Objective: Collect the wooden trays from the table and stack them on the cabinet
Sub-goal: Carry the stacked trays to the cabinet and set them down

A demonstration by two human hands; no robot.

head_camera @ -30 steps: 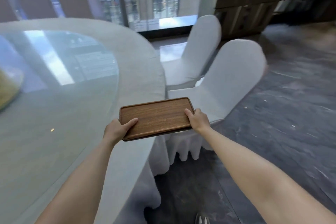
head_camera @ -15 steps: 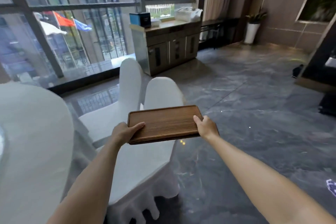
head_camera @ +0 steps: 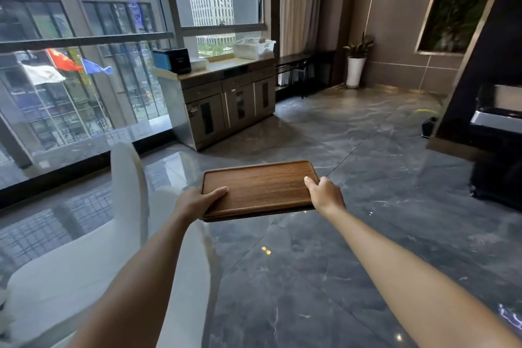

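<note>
A: Wooden tray [head_camera: 258, 189] is carried level in mid-air over the floor, long axis left to right. A second edge shows underneath; possibly two trays.

B: Grip?

A: Left hand [head_camera: 197, 202] clasps the left short end, right hand [head_camera: 324, 195] the right.

B: Target?

A: Cabinet [head_camera: 226, 99] lies far, slightly left, well apart.
</note>
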